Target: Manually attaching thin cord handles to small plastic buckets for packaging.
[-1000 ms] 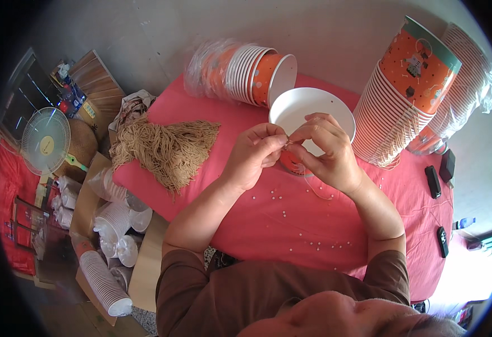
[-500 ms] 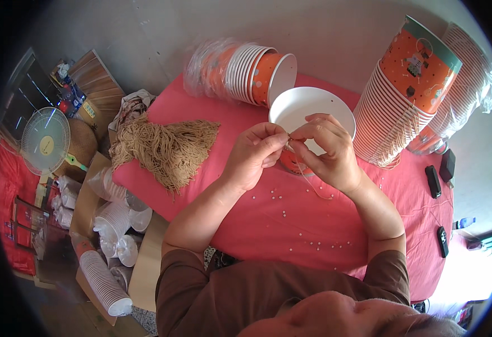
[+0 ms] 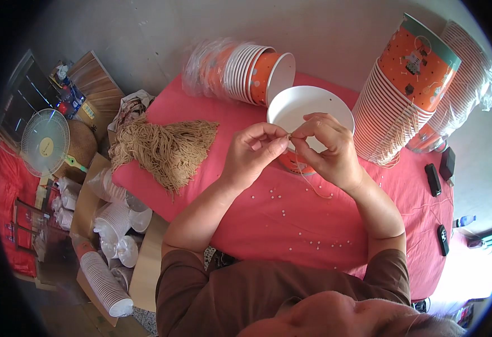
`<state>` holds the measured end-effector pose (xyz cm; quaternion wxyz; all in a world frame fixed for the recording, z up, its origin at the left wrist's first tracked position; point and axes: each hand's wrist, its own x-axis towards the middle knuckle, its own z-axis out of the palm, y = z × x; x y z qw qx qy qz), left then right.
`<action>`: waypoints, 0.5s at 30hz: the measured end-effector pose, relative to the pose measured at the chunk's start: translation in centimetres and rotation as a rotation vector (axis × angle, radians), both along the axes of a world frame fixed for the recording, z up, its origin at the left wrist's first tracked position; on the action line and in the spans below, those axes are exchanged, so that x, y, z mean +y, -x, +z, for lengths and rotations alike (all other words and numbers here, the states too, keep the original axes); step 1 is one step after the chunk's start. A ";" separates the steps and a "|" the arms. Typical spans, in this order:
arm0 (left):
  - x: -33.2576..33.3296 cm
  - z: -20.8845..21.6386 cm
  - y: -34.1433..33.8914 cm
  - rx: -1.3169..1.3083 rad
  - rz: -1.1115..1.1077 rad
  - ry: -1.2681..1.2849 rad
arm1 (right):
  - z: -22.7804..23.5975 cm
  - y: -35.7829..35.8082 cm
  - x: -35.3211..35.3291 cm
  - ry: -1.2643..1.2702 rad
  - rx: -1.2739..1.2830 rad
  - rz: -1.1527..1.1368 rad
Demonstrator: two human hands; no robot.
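My left hand (image 3: pixel 257 153) and my right hand (image 3: pixel 331 150) meet fingertip to fingertip over the near rim of a paper bucket (image 3: pixel 286 106). Both pinch a thin tan cord (image 3: pixel 312 187), whose loose end curves down below my right hand. The detail at the pinch is too small to make out. White inside and orange outside, the bucket stands upright and is partly hidden by my hands. A heap of tan cords (image 3: pixel 170 154) lies to the left. At the right, a tall stack of orange buckets (image 3: pixel 417 67) has cord loops hanging down its side.
Wrapped buckets (image 3: pixel 246 73) lie on their side at the back of the pink-covered table (image 3: pixel 240 224). Small white dots (image 3: pixel 283 213) are scattered near me. Dark devices (image 3: pixel 433 181) lie at the right edge. Left of the table are a carton (image 3: pixel 145 269) of cups and a fan (image 3: pixel 46 141).
My left fingertips have shifted slightly at the pinch, and a wider gap shows between that thumb and index finger. The right hand stays nearly still, and the cord end hangs as before.
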<state>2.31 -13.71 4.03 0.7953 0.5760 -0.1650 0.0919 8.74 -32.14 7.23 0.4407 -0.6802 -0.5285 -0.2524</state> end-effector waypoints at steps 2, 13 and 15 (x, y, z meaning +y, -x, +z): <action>0.1 0.0 0.1 -0.025 0.011 -0.018 | 0.0 0.0 0.0 -0.003 0.001 0.008; 0.0 -0.5 -0.3 -0.207 0.242 -0.309 | 0.2 0.0 0.2 0.039 -0.025 0.012; -0.2 -0.3 -0.2 -0.236 0.254 -0.317 | 0.0 -0.1 0.3 0.021 -0.095 -0.014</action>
